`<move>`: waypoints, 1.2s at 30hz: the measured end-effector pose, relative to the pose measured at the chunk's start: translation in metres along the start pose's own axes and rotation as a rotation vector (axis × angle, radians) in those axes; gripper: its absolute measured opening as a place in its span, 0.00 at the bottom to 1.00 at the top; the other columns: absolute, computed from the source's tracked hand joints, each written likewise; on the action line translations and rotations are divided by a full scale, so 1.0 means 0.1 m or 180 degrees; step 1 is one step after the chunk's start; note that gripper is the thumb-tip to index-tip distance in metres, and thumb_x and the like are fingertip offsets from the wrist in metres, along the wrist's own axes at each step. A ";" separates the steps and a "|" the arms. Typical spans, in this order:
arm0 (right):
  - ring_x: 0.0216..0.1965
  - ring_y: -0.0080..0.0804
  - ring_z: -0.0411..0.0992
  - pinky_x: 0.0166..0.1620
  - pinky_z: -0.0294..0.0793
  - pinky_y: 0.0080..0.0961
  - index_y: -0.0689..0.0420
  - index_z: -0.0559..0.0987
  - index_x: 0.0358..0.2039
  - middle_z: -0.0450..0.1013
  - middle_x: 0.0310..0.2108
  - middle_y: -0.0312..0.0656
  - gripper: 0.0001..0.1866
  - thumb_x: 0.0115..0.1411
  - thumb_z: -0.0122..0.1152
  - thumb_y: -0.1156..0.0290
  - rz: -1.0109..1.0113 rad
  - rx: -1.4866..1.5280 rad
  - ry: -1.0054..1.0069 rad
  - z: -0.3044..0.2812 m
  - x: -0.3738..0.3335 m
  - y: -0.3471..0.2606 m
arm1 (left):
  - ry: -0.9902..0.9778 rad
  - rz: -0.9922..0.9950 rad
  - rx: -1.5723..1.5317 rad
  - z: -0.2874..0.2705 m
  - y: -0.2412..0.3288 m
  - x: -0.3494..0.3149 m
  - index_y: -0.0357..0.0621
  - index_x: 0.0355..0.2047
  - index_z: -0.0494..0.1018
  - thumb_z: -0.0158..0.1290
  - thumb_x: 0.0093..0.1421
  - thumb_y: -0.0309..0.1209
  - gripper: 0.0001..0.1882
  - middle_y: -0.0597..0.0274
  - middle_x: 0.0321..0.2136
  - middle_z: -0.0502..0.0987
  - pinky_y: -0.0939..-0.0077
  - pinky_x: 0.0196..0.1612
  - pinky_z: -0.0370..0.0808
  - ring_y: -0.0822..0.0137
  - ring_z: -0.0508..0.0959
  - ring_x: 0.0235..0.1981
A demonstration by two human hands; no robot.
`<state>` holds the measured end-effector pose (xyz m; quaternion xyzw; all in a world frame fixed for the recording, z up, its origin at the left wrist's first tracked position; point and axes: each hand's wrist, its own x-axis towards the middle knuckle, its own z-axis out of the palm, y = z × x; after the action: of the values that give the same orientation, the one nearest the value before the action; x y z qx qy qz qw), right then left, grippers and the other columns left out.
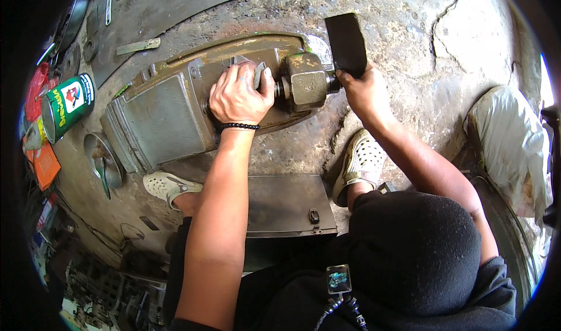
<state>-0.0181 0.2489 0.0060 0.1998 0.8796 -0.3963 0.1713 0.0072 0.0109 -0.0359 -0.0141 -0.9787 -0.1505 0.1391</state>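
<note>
A heavy grey-brown metal machine part, vise-like in shape [166,112], lies on the floor in front of me. It has a long tapered frame and a thick block [308,82] near its right end, with a shaft through the block. Over the shaft, left of the block, my left hand [238,97] is closed, and a small grey piece [258,75] shows between its thumb and forefinger. My right hand [365,92] grips the lower end of a dark flat rectangular piece [346,42], its thumb against the shaft's right end. The right fingers are mostly hidden.
A green can [69,106] and a metal bowl [104,158] stand at left. Farther back lie a wrench [110,2], a flat metal strip [138,46] and a large metal sheet [193,4]. A metal box [286,205] sits between my feet; a white sack [511,144] is at right.
</note>
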 end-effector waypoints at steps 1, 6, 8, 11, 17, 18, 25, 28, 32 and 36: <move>0.38 0.52 0.83 0.45 0.80 0.41 0.65 0.81 0.44 0.82 0.33 0.58 0.16 0.58 0.68 0.69 -0.0045 -0.0032 -0.0005 0.01 0.00 0.01 | 0.0029 0.0014 -0.0021 0.00 0.00 0.00 0.51 0.32 0.80 0.59 0.62 0.45 0.13 0.62 0.30 0.81 0.57 0.35 0.78 0.53 0.83 0.31; 0.41 0.59 0.81 0.46 0.80 0.45 0.66 0.80 0.44 0.81 0.35 0.62 0.17 0.59 0.67 0.68 -0.0213 -0.0134 0.0002 0.05 0.05 0.06 | 0.0000 -0.0039 -0.0089 0.01 0.01 0.00 0.51 0.32 0.80 0.58 0.62 0.46 0.13 0.62 0.31 0.82 0.57 0.35 0.78 0.53 0.82 0.31; 0.42 0.61 0.80 0.47 0.79 0.45 0.67 0.80 0.43 0.80 0.37 0.63 0.17 0.59 0.67 0.68 -0.0157 -0.0144 -0.0097 0.06 0.08 0.08 | 0.0005 0.0030 0.0019 0.02 0.00 0.00 0.51 0.33 0.81 0.58 0.62 0.46 0.13 0.63 0.31 0.82 0.58 0.35 0.78 0.54 0.83 0.32; 0.42 0.62 0.80 0.47 0.79 0.47 0.67 0.79 0.44 0.80 0.36 0.63 0.17 0.59 0.67 0.68 -0.0373 -0.0229 0.0128 0.10 0.07 0.10 | 0.0041 0.0019 -0.0055 0.02 0.00 0.00 0.51 0.32 0.81 0.59 0.62 0.45 0.13 0.63 0.31 0.82 0.58 0.35 0.78 0.54 0.83 0.32; 0.42 0.63 0.80 0.46 0.78 0.47 0.67 0.79 0.43 0.79 0.35 0.63 0.16 0.59 0.67 0.69 -0.0497 -0.0180 0.0173 0.15 0.10 0.15 | 0.0038 0.0029 -0.0019 0.02 0.00 0.00 0.51 0.32 0.80 0.59 0.61 0.45 0.12 0.63 0.32 0.82 0.58 0.35 0.78 0.53 0.83 0.32; 0.42 0.62 0.80 0.46 0.78 0.47 0.67 0.79 0.43 0.80 0.35 0.63 0.15 0.59 0.67 0.69 -0.0520 -0.0158 0.0174 0.15 0.10 0.15 | 0.0073 0.0027 -0.0056 0.02 0.00 0.00 0.51 0.32 0.80 0.59 0.61 0.44 0.12 0.63 0.32 0.82 0.58 0.35 0.78 0.53 0.83 0.32; 0.39 0.57 0.82 0.44 0.79 0.44 0.64 0.80 0.44 0.81 0.34 0.59 0.14 0.60 0.67 0.70 -0.0308 0.0082 0.0150 0.13 0.00 0.15 | 0.0007 0.0034 -0.0019 0.01 -0.01 0.00 0.51 0.33 0.80 0.60 0.60 0.44 0.11 0.62 0.31 0.82 0.57 0.35 0.78 0.53 0.83 0.32; 0.40 0.54 0.83 0.45 0.79 0.43 0.64 0.80 0.45 0.82 0.34 0.58 0.14 0.60 0.67 0.70 -0.0284 -0.0012 0.0158 0.12 0.02 0.12 | -0.0025 0.0024 -0.0076 0.03 0.02 -0.02 0.52 0.33 0.80 0.59 0.61 0.44 0.11 0.63 0.31 0.82 0.58 0.35 0.78 0.54 0.83 0.32; 0.39 0.52 0.83 0.45 0.80 0.42 0.64 0.81 0.44 0.82 0.34 0.57 0.14 0.60 0.67 0.70 -0.0039 -0.0291 0.0042 0.08 0.05 0.03 | 0.0054 0.0056 -0.0025 0.03 0.01 -0.02 0.52 0.32 0.80 0.59 0.62 0.45 0.12 0.64 0.31 0.82 0.58 0.35 0.78 0.54 0.83 0.32; 0.36 0.49 0.83 0.43 0.80 0.40 0.64 0.81 0.44 0.83 0.33 0.56 0.14 0.60 0.67 0.71 0.0164 0.0178 -0.0041 0.00 -0.04 -0.07 | 0.0052 0.0054 0.0042 0.02 -0.03 0.00 0.52 0.33 0.80 0.59 0.62 0.45 0.12 0.64 0.31 0.82 0.58 0.35 0.78 0.54 0.83 0.32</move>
<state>-0.0181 0.2436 0.0126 0.2246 0.8617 -0.4174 0.1814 0.0061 0.0083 -0.0385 -0.0202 -0.9783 -0.1431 0.1485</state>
